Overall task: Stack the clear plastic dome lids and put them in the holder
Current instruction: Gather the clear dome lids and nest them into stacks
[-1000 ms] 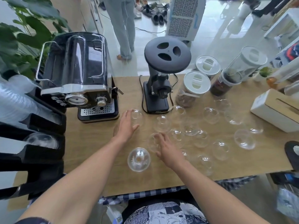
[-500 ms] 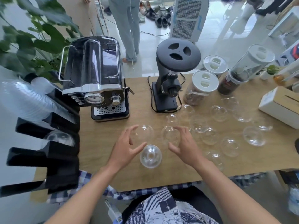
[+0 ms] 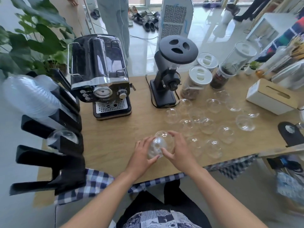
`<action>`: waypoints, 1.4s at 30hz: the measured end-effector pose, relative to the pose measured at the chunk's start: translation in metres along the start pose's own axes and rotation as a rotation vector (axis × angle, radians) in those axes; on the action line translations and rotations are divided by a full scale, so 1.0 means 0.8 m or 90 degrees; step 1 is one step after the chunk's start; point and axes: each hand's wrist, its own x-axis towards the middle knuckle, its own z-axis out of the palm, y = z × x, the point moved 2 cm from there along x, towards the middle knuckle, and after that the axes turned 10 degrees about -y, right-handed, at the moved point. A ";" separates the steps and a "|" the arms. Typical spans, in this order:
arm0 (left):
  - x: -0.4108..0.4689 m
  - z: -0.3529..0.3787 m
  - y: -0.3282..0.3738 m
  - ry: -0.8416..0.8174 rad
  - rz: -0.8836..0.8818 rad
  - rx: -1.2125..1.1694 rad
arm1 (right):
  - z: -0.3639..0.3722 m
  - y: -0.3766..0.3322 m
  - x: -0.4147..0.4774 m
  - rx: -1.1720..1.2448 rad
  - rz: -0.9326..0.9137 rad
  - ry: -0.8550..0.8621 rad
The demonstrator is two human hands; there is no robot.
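Note:
A small stack of clear plastic dome lids (image 3: 158,145) sits near the front of the wooden table (image 3: 111,134). My left hand (image 3: 141,155) cups its left side and my right hand (image 3: 177,150) wraps its right side, fingers curled on the plastic. Several loose dome lids (image 3: 207,124) lie scattered on the table to the right. The black tiered holder (image 3: 54,155) stands at the left edge, with one dome lid (image 3: 62,137) in a middle slot and a long stack of clear cups (image 3: 31,97) in its top slot.
A black espresso machine (image 3: 100,76) and a black grinder (image 3: 171,69) stand at the back of the table. White-lidded jars (image 3: 197,81) and a white tissue box (image 3: 271,96) are at the right. A person (image 3: 113,22) stands beyond the table.
Both hands pulled back from the far lids and closed together around lids at the table's front, bringing them onto the lid that lay there. The view shifted left and down.

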 end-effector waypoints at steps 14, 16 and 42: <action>-0.016 0.008 -0.016 -0.044 -0.074 -0.094 | 0.025 -0.010 0.023 -0.063 0.016 -0.107; -0.021 -0.002 -0.004 -0.037 -0.067 -0.107 | 0.018 -0.007 0.027 -0.050 0.009 -0.116; 0.195 0.108 0.163 0.015 -0.086 0.163 | -0.133 0.206 0.016 -0.443 -0.033 -0.212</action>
